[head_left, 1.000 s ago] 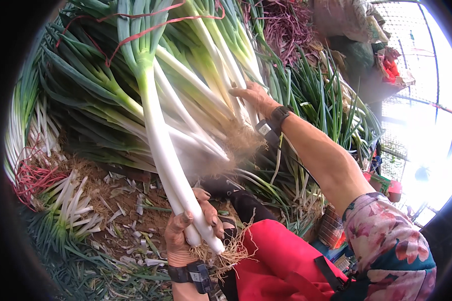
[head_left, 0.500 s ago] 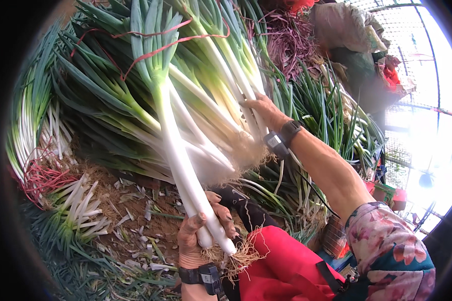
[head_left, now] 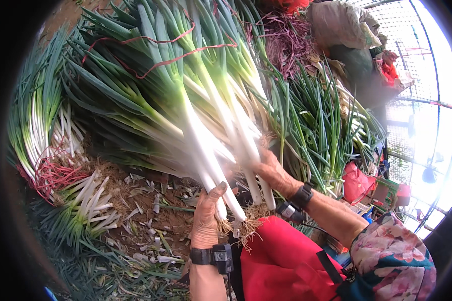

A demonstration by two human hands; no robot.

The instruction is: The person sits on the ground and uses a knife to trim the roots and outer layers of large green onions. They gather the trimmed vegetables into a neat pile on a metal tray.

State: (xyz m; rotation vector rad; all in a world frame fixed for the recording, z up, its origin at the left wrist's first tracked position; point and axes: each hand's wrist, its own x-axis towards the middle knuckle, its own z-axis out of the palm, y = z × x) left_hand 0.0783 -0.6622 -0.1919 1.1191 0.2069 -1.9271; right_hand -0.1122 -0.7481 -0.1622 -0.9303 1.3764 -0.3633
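My left hand (head_left: 206,213) is wrapped round the white shanks of two leeks (head_left: 202,150), just above their roots. Beside them, my right hand (head_left: 273,173) grips more leeks (head_left: 238,130) by the lower white part; their root ends hang near my red-clad lap. Both sets lean away from me, green leaves up, over a big heap of leeks (head_left: 130,125). A thin red tie (head_left: 178,59) lies loosely across the leaves. Some fingers of each hand are hidden behind the stalks.
Bundled scallions (head_left: 40,120) lie at the left beside a tangle of red ties (head_left: 50,175), with shorter ones (head_left: 88,205) in front. Trimmings litter the soil (head_left: 155,220). More green stalks (head_left: 316,120), purple strands (head_left: 289,42) and a pale sack (head_left: 344,25) sit at the right.
My right hand has drawn its leeks toward me, out from the heap and next to the left ones. My left hand has shifted slightly right with its leeks.
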